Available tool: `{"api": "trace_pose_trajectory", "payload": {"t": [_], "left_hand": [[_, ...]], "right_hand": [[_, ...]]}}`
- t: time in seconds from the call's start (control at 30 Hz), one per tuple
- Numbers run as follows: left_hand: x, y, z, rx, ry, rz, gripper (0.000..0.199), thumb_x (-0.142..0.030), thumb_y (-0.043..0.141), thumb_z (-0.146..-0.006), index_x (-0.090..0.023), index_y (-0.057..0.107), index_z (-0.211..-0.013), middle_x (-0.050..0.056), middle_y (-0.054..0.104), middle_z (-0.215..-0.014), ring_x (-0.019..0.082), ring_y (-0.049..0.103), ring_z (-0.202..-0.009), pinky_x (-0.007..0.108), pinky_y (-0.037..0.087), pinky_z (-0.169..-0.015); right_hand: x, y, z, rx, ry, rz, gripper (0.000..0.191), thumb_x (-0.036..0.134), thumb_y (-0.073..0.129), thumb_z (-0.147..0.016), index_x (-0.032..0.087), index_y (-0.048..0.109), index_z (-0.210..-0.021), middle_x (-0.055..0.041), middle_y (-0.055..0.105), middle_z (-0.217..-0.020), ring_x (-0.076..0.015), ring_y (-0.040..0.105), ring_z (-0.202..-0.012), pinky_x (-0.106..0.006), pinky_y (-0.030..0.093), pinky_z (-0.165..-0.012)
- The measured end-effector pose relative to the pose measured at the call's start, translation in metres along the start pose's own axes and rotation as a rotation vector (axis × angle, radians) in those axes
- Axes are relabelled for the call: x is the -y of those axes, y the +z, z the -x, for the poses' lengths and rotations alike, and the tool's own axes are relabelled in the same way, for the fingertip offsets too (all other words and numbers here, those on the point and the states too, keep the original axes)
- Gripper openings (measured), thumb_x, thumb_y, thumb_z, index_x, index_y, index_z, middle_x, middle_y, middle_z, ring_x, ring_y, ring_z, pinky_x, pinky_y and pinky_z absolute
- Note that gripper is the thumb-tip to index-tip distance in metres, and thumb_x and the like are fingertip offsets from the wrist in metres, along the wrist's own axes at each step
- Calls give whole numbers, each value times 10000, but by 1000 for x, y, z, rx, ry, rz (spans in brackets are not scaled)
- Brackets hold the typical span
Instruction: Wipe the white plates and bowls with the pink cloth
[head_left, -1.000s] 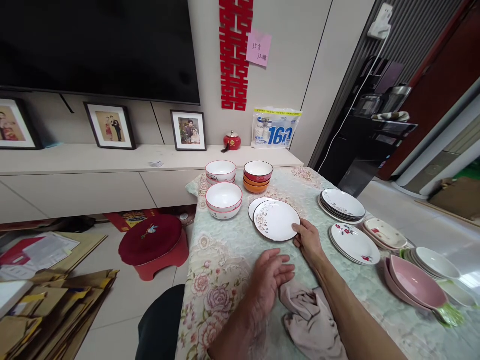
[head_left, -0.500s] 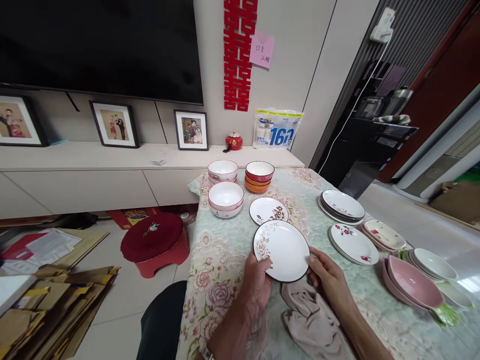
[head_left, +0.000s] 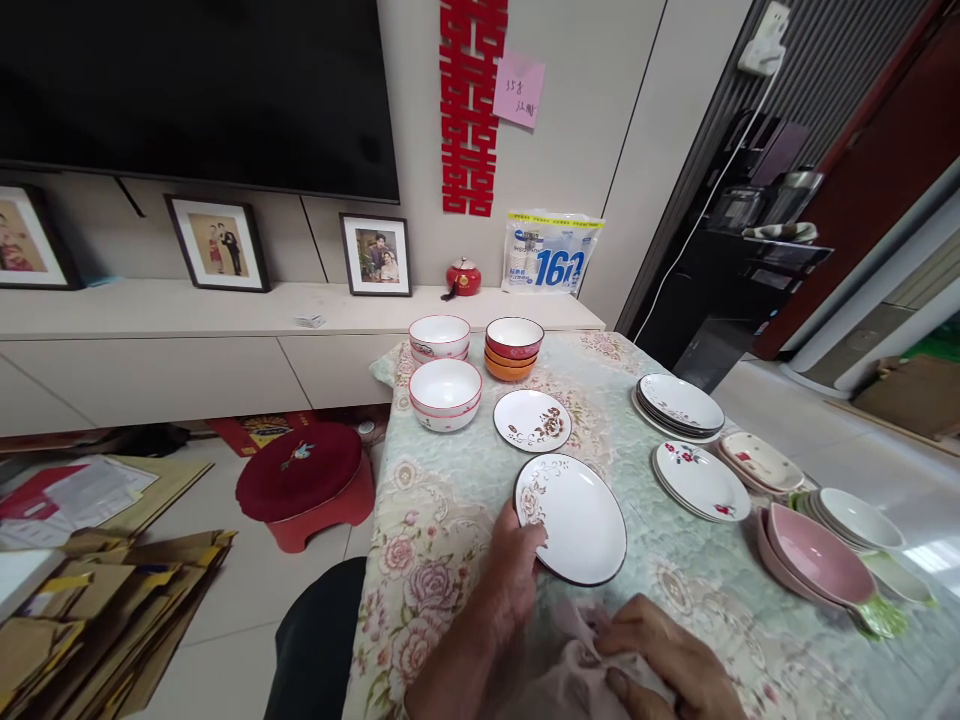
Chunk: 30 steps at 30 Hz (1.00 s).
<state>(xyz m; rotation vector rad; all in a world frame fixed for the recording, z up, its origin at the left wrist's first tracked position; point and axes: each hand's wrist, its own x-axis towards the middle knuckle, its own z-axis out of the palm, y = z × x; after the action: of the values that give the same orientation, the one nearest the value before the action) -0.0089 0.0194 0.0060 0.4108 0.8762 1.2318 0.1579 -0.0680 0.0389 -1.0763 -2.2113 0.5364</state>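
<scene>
A white plate (head_left: 576,520) with a dark rim and a brown floral pattern is held at its left edge by my left hand (head_left: 517,555), thumb on top. Just below it, my right hand (head_left: 660,650) is closed on a greyish-pink cloth (head_left: 577,675), bunched and a little blurred. Beyond the held plate lies another white plate (head_left: 531,420) with brown flowers, flat on the tablecloth.
White bowls (head_left: 445,390) and a stack of red and orange bowls (head_left: 514,350) stand at the back. To the right are dark-rimmed plates (head_left: 679,405), red-flowered plates (head_left: 701,480), pink bowls (head_left: 817,560) and pale bowls (head_left: 859,518). A red stool (head_left: 306,480) stands left of the table (head_left: 435,500).
My right hand has let go of the plate's right edge and taken hold of the cloth. The plate, now in my left hand alone, has tilted and moved slightly nearer.
</scene>
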Motion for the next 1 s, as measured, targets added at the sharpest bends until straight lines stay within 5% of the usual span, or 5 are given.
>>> {"api": "trace_pose_trajectory", "payload": {"t": [0.17, 0.37, 0.53, 0.77, 1.0], "left_hand": [[-8, 5, 3, 100, -9, 4, 672, -49, 499, -494, -128, 611, -1153, 100, 723, -982, 246, 649, -911, 291, 498, -716], [-5, 2, 1, 80, -13, -48, 652, -66, 509, -522, -157, 604, -1161, 74, 713, -989, 217, 635, -894, 269, 486, -718], [-5, 3, 2, 28, -38, -77, 642, -63, 521, -511, -159, 598, -1141, 53, 701, -934, 195, 619, -822, 252, 463, -667], [-12, 2, 6, 108, -49, -7, 616, -29, 472, -448, -147, 634, -1031, -2, 629, -759, 130, 519, -666, 219, 380, -575], [-15, 2, 8, 119, -71, 11, 699, -17, 465, -423, -156, 609, -1093, 6, 632, -819, 146, 521, -720, 231, 380, -599]], "right_hand": [[-28, -20, -52, -213, 242, 134, 137, 318, 528, -901, 242, 631, -950, -34, 643, -926, -184, 621, -876, -267, 469, -751], [-76, 4, -118, 14, 556, 487, 121, 250, 526, -847, 176, 621, -852, -59, 632, -817, -197, 574, -759, -284, 377, -663], [-75, 29, -121, -135, 398, 609, 127, 214, 497, -884, 173, 617, -890, -105, 591, -907, -233, 531, -892, -306, 373, -718], [-57, 29, -108, 45, 48, 119, 178, 136, 570, -825, 239, 652, -945, -28, 596, -931, -193, 523, -925, -304, 408, -795], [-67, 19, -104, 31, 108, 173, 108, 225, 569, -869, 196, 617, -776, -35, 578, -841, -202, 488, -879, -325, 387, -797]]}}
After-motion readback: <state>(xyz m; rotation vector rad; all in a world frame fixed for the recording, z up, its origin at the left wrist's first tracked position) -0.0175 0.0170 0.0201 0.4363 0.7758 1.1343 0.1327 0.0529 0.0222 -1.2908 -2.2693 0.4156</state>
